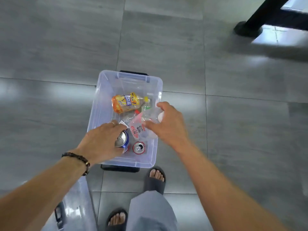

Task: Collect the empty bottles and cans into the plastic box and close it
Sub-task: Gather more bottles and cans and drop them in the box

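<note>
Both hands reach over the open plastic box [100, 104] on the floor — the left hand [101, 140] curls round a blue can [122, 140], the right hand [168, 124] grips a clear bottle [143, 126] between them. Just below the right hand's bottle stands a red can [138, 148]; beyond the fingers lies an orange bottle [126, 102] — the lid [73, 209] rests near the left forearm
</note>
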Demonstrator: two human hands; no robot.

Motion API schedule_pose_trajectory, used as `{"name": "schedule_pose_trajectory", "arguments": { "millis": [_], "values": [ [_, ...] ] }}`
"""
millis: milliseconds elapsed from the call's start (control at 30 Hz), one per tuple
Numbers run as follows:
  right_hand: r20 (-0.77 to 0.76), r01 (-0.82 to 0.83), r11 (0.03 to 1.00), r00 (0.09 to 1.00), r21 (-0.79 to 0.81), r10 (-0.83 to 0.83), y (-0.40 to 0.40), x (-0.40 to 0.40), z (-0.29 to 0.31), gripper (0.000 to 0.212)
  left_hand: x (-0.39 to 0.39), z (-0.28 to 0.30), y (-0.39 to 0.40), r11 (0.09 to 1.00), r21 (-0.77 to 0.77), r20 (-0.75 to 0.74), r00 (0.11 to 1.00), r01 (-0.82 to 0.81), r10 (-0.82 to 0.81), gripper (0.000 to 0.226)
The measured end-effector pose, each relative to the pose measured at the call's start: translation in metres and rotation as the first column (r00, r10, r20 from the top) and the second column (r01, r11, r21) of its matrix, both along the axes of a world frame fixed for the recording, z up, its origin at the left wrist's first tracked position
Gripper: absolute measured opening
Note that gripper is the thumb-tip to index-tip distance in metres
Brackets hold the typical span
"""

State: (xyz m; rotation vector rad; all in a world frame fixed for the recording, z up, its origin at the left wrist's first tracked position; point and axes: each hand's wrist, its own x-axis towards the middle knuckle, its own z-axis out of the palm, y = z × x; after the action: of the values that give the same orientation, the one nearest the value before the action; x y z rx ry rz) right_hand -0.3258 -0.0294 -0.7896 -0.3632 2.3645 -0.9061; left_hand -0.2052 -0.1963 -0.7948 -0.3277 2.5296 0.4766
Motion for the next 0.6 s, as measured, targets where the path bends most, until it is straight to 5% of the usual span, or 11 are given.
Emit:
{"name": "schedule_pose_trajectory", "arguments": {
  "millis": [267,433,600],
  "values": [
    [0.05,-0.228,0.969,0.973,0.096,0.224,-0.071,-0.045,-0.123,0.069,-0.038,-0.115,-0.041,0.998,-0.041,0.046,0.998,-0.052,0.054,0.051],
    [0.253,-0.467,0.86,0.874,0.205,0.414,-0.105,-0.058,-0.182,0.074,-0.049,-0.178,-0.066,0.999,0.007,0.102,0.994,-0.032,0.031,0.056],
    [0.245,-0.475,0.847,0.874,0.24,0.421,-0.12,-0.057,-0.225,0.081,-0.05,-0.213,-0.08,0.997,0.076,0.121,0.993,-0.017,0.008,0.056]
  ]
}}
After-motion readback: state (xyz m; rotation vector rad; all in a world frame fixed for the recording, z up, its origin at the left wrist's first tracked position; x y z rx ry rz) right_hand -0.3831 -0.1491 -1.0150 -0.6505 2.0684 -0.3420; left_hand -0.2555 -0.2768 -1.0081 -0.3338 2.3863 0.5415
